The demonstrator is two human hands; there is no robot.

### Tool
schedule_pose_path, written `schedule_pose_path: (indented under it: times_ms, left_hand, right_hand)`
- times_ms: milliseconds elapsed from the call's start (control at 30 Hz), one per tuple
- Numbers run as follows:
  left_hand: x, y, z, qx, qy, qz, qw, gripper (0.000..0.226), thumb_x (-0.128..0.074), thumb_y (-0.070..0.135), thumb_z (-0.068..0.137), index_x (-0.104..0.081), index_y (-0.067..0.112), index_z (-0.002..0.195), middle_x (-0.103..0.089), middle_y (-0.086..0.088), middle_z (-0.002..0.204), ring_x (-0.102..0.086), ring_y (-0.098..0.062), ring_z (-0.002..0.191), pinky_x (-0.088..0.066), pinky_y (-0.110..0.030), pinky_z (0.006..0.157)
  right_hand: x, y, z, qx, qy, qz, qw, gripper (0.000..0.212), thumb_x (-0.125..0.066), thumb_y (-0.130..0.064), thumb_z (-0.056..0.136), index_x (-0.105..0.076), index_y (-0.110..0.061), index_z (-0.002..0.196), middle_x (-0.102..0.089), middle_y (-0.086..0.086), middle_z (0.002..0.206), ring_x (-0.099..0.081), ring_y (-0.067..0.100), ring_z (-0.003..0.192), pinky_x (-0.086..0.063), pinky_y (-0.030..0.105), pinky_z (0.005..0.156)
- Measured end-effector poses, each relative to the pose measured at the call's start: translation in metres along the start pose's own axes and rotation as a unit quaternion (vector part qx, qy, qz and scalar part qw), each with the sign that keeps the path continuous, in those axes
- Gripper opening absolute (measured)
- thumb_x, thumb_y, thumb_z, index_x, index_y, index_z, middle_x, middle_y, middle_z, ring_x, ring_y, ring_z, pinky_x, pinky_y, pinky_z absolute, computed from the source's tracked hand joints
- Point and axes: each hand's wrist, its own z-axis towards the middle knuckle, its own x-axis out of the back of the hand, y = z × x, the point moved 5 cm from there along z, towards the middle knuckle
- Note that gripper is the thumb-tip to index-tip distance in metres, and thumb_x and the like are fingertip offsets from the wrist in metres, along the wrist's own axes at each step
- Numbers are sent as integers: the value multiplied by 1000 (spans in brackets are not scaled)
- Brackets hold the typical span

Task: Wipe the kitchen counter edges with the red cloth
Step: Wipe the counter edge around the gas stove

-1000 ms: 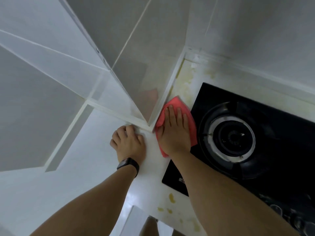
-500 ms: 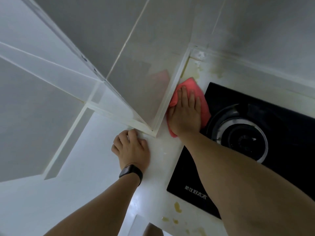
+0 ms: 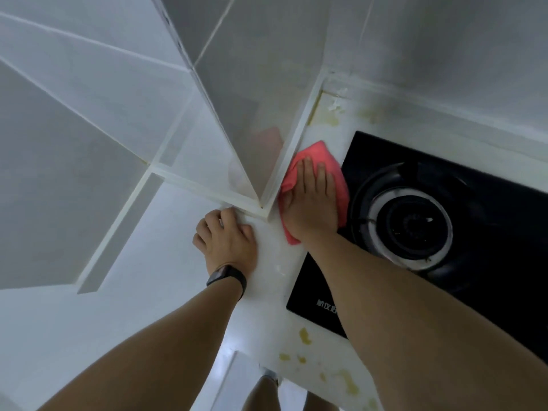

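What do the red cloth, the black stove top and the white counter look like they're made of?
Red cloth: soft fabric, probably microfibre; matte, folds under the right hand.
Black stove top: likely tempered glass; smooth, glossy, flat, printed lettering.
White counter: probably stone or solid surface; smooth, faint sheen, yellowish stains. Exact material unclear.

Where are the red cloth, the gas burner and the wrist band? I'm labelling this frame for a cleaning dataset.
red cloth (image 3: 318, 154): head view, on its far corner, beyond the fingers.
gas burner (image 3: 412, 226): head view, on its dark centre cap.
wrist band (image 3: 227, 276): head view, on the black strap across the left wrist.
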Motion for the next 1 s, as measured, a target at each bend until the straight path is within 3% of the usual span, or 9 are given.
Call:
schedule_pose_path:
  times_ms: [133,367,600,867,1000]
  left_hand:
    - [4,2,-3,-1,-5,5,1000,24,-44,29,92,-48,20,114,-45,-6,121,-36,-33,118,-31,-50,103]
    - [2,2,-2,5,-2,2,1000,22,-46,26,91,-47,20,112,-45,-7,121,-36,-34,118,-31,-52,104]
    - [2,2,-3,6,6,11,1000,21,-50,22,91,-47,19,112,-45,-7,120,-37,-34,117,-31,-52,103]
    - [2,3,-3,21,-13,11,1000,20,-44,23,90,-46,21,110,-43,-6,120,-34,-34,118,-29,-51,106]
    - [2,4,-3,25,-7,11,1000,21,-43,23,89,-48,22,109,-42,-4,119,-33,-33,117,-29,-51,106]
  right_hand:
    - [-1,1,-10,-2,-63,23,998,68,-10,-43,105,6,-13,164,7,7,173,10,27,160,12,45,128]
    - [-1,3,3,-10,-92,33,995,69,-12,-42,105,13,-15,163,17,4,172,17,28,158,10,50,127]
    - [17,15,34,2,-122,1,993,69,-15,-41,107,16,-14,162,21,1,171,21,25,157,17,45,125]
    - [23,31,77,-6,-159,-14,987,69,-10,-43,105,22,-15,160,30,1,168,27,27,155,12,50,126]
    - [28,37,93,7,-139,-28,990,69,-10,-42,106,19,-13,161,27,3,169,24,27,156,10,51,127]
